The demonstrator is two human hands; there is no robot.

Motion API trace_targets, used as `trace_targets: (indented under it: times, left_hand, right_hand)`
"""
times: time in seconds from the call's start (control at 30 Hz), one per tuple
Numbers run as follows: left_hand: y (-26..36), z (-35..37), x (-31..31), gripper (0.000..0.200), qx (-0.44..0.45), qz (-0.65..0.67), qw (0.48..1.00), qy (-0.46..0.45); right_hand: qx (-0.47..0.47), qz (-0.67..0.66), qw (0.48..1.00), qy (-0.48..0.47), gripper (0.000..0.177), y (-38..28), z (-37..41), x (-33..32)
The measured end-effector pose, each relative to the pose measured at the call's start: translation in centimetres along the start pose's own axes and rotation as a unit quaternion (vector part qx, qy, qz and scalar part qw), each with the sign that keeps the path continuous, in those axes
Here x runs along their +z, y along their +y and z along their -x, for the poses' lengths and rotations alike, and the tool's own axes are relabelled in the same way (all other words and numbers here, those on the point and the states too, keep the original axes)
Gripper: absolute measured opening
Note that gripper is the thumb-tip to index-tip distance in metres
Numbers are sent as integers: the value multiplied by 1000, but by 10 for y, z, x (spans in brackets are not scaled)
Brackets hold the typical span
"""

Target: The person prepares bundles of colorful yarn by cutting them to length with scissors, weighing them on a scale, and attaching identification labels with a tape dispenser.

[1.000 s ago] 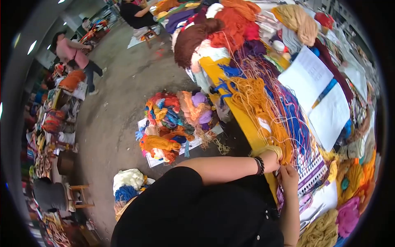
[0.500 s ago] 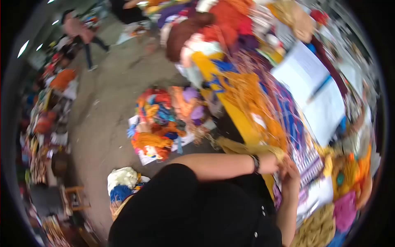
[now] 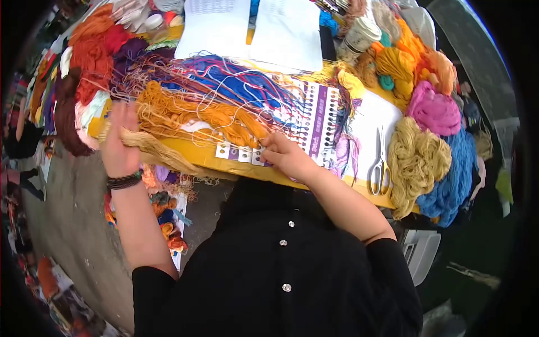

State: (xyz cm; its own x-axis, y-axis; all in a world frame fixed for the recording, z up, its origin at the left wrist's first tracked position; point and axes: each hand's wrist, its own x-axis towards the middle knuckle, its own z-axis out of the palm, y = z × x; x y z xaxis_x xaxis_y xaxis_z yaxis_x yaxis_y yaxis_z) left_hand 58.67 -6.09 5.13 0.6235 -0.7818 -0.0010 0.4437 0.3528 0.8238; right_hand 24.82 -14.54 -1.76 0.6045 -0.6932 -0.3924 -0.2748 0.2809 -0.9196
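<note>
My left hand [image 3: 120,140] is at the table's left front, fingers stretched upward, with a tan yarn skein [image 3: 160,150] lying across the thumb and palm side and hanging over the edge. Near the middle front, my right hand [image 3: 286,156] has its fingers bent together at a white card with punched holes [image 3: 241,153]; anything between the fingertips is too small to make out. Orange yarn [image 3: 196,115] lies between the hands. Behind it are blue and red threads [image 3: 236,84]. A white and purple card with thread holes [image 3: 317,121] stands right of my right hand.
Scissors [image 3: 380,168] lie on white paper at the right, beside an olive-tan skein [image 3: 418,160], blue yarn [image 3: 452,180] and magenta yarn [image 3: 433,109]. Printed sheets [image 3: 286,33] and a paper cup [image 3: 362,36] are at the back. More yarn lies on the floor.
The view has swung round to face the table. My hands were close together at the tan yarn; now they are apart, the left on the yarn and the right at the punched card.
</note>
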Motion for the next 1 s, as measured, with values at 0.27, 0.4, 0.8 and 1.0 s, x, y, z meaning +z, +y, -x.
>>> trace_targets:
  times: [0.27, 0.4, 0.8, 1.0]
  left_hand:
    - [-55, 110, 70, 54, -323, 122, 909, -233]
    - [-59, 121, 81, 66, -282, 145, 922, -222]
    - [-60, 117, 59, 53, -301, 157, 902, -267]
    - [-32, 87, -19, 36, -247, 73, 962, -96]
  right_hand:
    - [-397, 124, 902, 116, 3, -68, 33, 40]
    - [-389, 247, 879, 122, 10, -82, 51, 38]
    - [-138, -195, 971, -8, 11, -84, 66, -9]
    - [-383, -205, 843, 318, 14, -154, 181, -219]
